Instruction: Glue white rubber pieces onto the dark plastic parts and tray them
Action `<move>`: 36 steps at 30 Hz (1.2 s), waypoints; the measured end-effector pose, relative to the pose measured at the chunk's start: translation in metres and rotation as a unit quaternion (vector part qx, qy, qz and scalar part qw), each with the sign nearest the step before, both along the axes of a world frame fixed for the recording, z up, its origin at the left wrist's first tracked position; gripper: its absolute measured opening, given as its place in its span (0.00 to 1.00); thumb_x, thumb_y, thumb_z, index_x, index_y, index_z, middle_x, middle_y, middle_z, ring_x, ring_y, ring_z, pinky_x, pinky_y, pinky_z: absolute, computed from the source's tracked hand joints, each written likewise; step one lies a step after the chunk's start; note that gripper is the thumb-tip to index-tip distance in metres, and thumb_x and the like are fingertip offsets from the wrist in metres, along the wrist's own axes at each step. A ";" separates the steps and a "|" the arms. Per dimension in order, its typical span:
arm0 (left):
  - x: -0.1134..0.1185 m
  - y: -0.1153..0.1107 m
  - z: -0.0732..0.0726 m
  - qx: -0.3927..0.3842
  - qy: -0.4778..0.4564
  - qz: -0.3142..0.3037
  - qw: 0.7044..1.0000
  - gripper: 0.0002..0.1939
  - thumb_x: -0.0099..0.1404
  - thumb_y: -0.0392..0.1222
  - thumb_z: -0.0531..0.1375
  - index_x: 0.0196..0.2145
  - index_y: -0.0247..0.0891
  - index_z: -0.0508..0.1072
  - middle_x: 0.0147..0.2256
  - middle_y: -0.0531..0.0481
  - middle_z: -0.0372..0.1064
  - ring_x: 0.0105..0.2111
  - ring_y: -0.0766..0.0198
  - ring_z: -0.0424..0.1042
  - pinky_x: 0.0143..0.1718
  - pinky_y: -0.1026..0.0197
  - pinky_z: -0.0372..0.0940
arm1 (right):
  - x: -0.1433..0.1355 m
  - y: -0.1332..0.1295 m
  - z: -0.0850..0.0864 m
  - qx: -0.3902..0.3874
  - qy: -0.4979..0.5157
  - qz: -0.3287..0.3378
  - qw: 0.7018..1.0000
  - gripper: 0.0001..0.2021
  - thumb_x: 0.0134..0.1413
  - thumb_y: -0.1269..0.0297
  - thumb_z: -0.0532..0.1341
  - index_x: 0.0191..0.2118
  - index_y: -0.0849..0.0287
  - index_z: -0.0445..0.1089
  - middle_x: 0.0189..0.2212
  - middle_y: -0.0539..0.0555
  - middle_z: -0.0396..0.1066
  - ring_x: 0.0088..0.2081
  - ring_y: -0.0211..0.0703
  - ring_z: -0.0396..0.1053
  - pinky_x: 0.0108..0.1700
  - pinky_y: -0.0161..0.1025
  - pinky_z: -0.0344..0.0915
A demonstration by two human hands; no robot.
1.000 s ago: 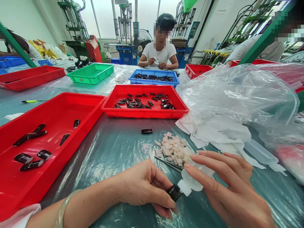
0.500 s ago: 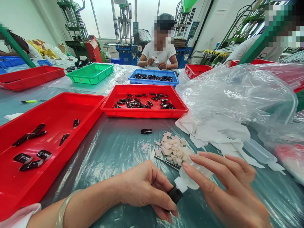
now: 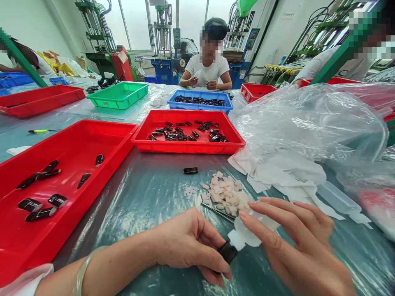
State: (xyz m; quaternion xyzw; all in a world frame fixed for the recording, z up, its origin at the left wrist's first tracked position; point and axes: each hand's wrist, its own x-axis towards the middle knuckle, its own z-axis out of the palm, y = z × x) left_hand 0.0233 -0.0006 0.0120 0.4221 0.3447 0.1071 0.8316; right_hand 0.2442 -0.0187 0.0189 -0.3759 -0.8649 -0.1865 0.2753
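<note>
My left hand [image 3: 188, 242] pinches a black piece [image 3: 227, 251] low over the table, my right hand [image 3: 296, 246] pressing a white cloth [image 3: 247, 235] against it. Bare table [image 3: 148, 197] lies open ahead, edged by the red tray [image 3: 61, 181]. My palm hides most of the piece.

**Bench layout, near to far**

At the near edge, the left hand [image 3: 188, 242] pinches a small part [image 3: 227, 252], and the right hand [image 3: 296, 246] holds a wipe [image 3: 247, 234] touching it. Just behind them lie tweezers [image 3: 217, 212] and a heap of small pieces [image 3: 226, 192]. A single part [image 3: 190, 170] lies beyond that. A large tray [image 3: 92, 144] sits to the left, a second tray [image 3: 188, 146] behind, and a bag [image 3: 308, 119] to the right.
</note>
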 end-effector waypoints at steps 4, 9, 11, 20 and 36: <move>0.000 0.000 0.000 0.002 0.001 -0.001 1.000 0.08 0.48 0.38 0.65 0.27 0.29 0.76 0.25 0.50 0.71 0.24 0.71 0.71 0.29 0.71 0.67 | -0.005 0.001 0.001 0.005 0.010 0.005 1.000 0.19 0.53 0.82 0.55 0.43 0.50 0.68 0.39 0.53 0.72 0.43 0.46 0.67 0.44 0.48 0.56; 0.000 -0.001 -0.001 -0.004 -0.006 0.006 1.000 0.10 0.47 0.39 0.66 0.27 0.29 0.76 0.25 0.50 0.72 0.24 0.70 0.71 0.30 0.70 0.67 | -0.005 0.005 0.003 0.000 0.040 0.012 0.999 0.17 0.55 0.81 0.54 0.41 0.49 0.68 0.38 0.51 0.72 0.42 0.43 0.68 0.42 0.45 0.58; -0.001 -0.001 0.000 -0.002 -0.008 0.012 1.000 0.10 0.47 0.39 0.67 0.28 0.30 0.77 0.24 0.50 0.71 0.24 0.70 0.71 0.29 0.70 0.67 | -0.001 0.005 0.003 -0.007 0.023 0.024 0.999 0.17 0.55 0.80 0.54 0.42 0.49 0.68 0.39 0.51 0.72 0.44 0.44 0.67 0.44 0.46 0.58; 0.000 0.000 0.005 0.026 -0.031 0.065 0.997 0.10 0.47 0.38 0.66 0.28 0.30 0.78 0.25 0.48 0.72 0.25 0.69 0.71 0.30 0.69 0.66 | 0.000 0.012 -0.002 -0.027 0.094 0.002 0.995 0.17 0.53 0.78 0.53 0.45 0.53 0.67 0.41 0.54 0.70 0.44 0.44 0.69 0.42 0.41 0.64; -0.001 0.001 0.013 0.079 -0.030 0.170 0.982 0.13 0.44 0.39 0.68 0.30 0.30 0.78 0.31 0.43 0.74 0.29 0.66 0.70 0.31 0.66 0.63 | 0.027 0.058 -0.027 -0.329 0.404 -0.191 0.832 0.12 0.43 0.56 0.62 0.32 0.58 0.67 0.28 0.53 0.76 0.30 0.47 0.74 0.29 0.40 0.70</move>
